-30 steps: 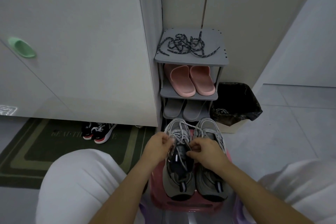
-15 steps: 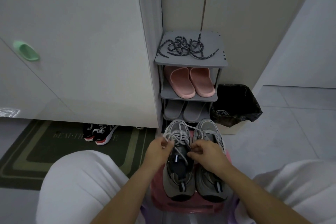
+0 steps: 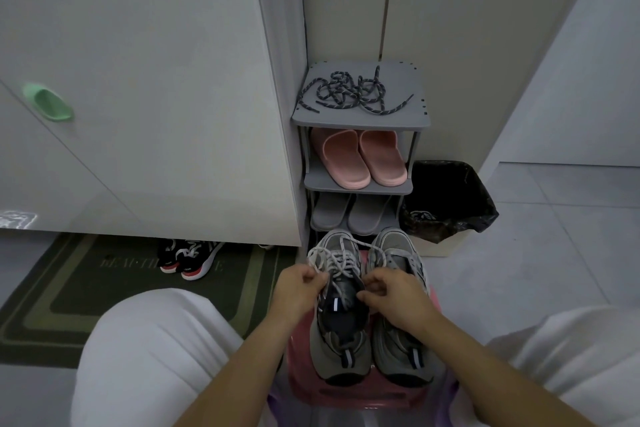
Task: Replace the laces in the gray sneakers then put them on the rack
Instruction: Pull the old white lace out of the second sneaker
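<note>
- Gray sneakers (image 3: pixel 332 350) stand side by side on a pink stool (image 3: pixel 360 395) between your knees, toes pointing away from you toward the rack (image 3: pixel 360 121).
- White lace (image 3: pixel 337 258) is threaded through the sneaker on your left, and its slack lies in loose loops over the toe end.
- Your left hand (image 3: pixel 299 291) has its fingers curled and pinches the white lace at that sneaker's left edge.
- Your right hand (image 3: pixel 391 298) is curled too, pinching the same lace beside the dark tongue, and it lies partly over the other sneaker.
- On the rack's top shelf lies a tangle of dark speckled laces (image 3: pixel 353 94); pink slippers (image 3: pixel 360 156) sit on the shelf below, and gray slippers (image 3: pixel 353 215) on the one under that.
- Just right of the rack stands a bin (image 3: pixel 450 201) lined with a black bag.
- To your left, a black and red pair of shoes (image 3: pixel 188 255) rests on a green mat (image 3: pixel 69 288) under the edge of a white cabinet with a green handle (image 3: pixel 48 102).
</note>
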`<act>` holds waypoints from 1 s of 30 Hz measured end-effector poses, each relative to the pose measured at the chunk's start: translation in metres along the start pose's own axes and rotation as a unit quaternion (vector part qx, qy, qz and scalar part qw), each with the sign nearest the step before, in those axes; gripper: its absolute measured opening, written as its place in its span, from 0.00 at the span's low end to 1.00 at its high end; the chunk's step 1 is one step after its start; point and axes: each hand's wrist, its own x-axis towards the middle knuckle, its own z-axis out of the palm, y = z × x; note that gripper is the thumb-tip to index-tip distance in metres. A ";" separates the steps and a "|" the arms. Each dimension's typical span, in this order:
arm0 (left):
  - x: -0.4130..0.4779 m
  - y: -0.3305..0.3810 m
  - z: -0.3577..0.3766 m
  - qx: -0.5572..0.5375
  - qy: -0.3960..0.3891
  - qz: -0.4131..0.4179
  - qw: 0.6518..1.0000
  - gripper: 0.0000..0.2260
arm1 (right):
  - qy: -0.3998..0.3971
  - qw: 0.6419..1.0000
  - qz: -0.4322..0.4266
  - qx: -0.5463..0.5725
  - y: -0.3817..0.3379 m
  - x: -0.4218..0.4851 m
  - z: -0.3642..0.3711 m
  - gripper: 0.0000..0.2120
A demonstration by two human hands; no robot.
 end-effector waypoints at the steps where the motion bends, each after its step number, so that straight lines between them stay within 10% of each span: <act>1: 0.000 -0.001 0.000 0.003 0.002 -0.004 1.000 0.14 | 0.000 1.000 0.000 -0.002 0.000 0.000 0.000 0.14; 10: 0.003 0.008 -0.011 -0.024 0.125 0.008 0.992 0.10 | 0.001 1.000 -0.001 -0.008 -0.002 -0.001 0.000 0.15; 16: -0.001 0.003 -0.002 0.039 0.007 0.019 0.999 0.10 | 0.003 1.000 0.001 -0.007 -0.002 -0.001 0.000 0.14; 26: 0.007 0.008 -0.014 -0.087 0.130 0.006 0.988 0.07 | -0.003 1.000 0.000 -0.005 -0.001 0.000 0.002 0.15; 30: 0.000 0.006 -0.008 -0.031 0.056 0.018 0.998 0.06 | 0.002 1.000 -0.006 -0.006 -0.001 0.001 0.002 0.14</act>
